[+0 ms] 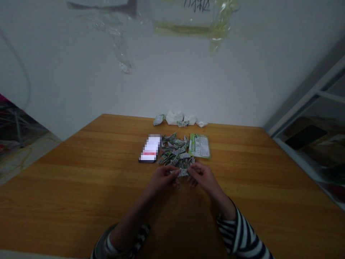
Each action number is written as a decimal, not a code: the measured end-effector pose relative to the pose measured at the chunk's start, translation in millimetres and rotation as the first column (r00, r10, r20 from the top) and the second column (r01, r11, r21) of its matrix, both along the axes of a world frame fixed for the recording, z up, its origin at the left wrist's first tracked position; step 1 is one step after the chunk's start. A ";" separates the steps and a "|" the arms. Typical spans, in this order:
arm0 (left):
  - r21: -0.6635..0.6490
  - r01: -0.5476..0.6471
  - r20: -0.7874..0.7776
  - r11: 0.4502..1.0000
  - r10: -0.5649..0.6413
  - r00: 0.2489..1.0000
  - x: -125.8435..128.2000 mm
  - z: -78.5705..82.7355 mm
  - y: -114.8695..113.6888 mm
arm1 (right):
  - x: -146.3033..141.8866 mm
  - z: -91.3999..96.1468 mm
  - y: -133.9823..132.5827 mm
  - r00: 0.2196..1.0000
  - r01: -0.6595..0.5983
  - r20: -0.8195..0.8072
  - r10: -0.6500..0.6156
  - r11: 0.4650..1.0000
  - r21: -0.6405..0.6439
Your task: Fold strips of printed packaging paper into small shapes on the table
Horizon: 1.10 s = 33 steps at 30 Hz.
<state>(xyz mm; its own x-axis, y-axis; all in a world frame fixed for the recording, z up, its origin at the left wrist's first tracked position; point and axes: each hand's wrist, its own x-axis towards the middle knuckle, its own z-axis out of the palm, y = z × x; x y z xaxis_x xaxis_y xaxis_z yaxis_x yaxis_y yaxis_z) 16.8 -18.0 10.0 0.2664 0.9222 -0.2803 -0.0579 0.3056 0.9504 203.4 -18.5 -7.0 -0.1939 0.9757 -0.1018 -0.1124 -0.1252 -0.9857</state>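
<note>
Between my two hands is a small printed paper strip (183, 172), white and grey with dark print. My left hand (165, 176) pinches its left end between thumb and fingers. At the right end, my right hand (201, 176) pinches it the same way. Just beyond the hands lies a loose pile of folded printed paper pieces (175, 149), green, white and grey. The strip hides part of the pile's near edge.
A phone (150, 148) with a lit screen lies left of the pile. To the right is a green and white printed packet (199, 145). Crumpled white tissues (174, 117) and a crumpled wrapper (158, 119) line the back of the wooden table (81, 172), against the wall.
</note>
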 end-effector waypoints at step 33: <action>0.298 -0.130 -0.150 0.946 0.181 0.972 7.0 -7.1 -2.2 | -3.2 3.0 -5.1 0.988 -0.008 -0.157 -0.007 0.996 -0.093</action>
